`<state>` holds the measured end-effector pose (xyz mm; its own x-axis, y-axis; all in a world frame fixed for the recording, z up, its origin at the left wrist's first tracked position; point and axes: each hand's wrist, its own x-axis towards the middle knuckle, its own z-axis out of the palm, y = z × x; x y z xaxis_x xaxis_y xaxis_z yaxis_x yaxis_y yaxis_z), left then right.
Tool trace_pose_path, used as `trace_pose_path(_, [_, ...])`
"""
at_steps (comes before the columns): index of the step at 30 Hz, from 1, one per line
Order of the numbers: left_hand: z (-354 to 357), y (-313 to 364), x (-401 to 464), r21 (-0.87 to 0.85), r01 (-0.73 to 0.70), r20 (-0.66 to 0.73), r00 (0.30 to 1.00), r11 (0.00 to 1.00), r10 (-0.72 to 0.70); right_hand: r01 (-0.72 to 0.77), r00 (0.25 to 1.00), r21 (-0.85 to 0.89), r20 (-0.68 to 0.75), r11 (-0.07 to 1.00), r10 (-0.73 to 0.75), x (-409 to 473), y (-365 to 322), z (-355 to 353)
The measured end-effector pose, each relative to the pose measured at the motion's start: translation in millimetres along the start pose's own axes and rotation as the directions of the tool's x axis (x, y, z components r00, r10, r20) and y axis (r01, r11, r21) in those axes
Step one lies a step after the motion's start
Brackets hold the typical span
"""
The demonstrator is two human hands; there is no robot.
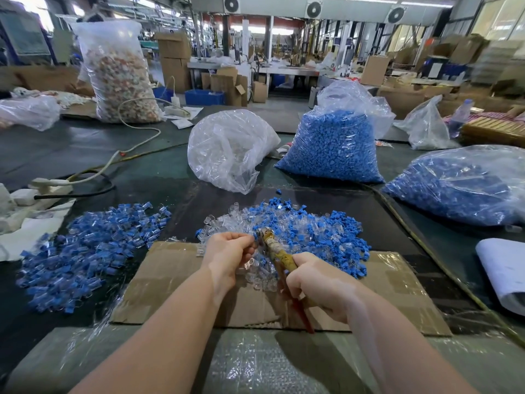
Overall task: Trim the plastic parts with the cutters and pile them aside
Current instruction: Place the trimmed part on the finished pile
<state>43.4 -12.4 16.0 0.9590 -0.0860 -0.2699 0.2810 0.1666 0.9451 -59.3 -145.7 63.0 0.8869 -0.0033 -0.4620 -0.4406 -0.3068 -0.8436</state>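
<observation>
My right hand (319, 282) grips the taped handles of the cutters (277, 251), whose metal jaws point up and to the left. My left hand (228, 251) pinches a small plastic part right at the jaws; the part is mostly hidden by my fingers. Behind both hands a loose heap of clear and blue plastic parts (298, 231) lies on the mat. A separate pile of blue-and-clear parts (91, 251) is spread out to the left.
A flat piece of cardboard (176, 282) lies under my hands. Bags of blue pieces (335, 149) (460, 189) and a bag of clear pieces (227, 149) stand behind the heap. A power strip and cables (54, 183) lie at the left, white paper (502, 268) at the right.
</observation>
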Motion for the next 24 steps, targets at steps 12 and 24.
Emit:
trace_pose_path(12, [-4.4,-0.4,3.8,0.031,-0.03,0.009,1.0,0.999,0.029,0.021,0.998,0.047,0.062,0.999,-0.024,3.4,2.1,-2.2])
trace_pose_path(24, [-2.1,-0.1,5.8,0.071,-0.029,-0.015,0.999,0.997,0.031,0.031,0.994,0.03,0.101,0.999,-0.034,6.5,0.0,-4.2])
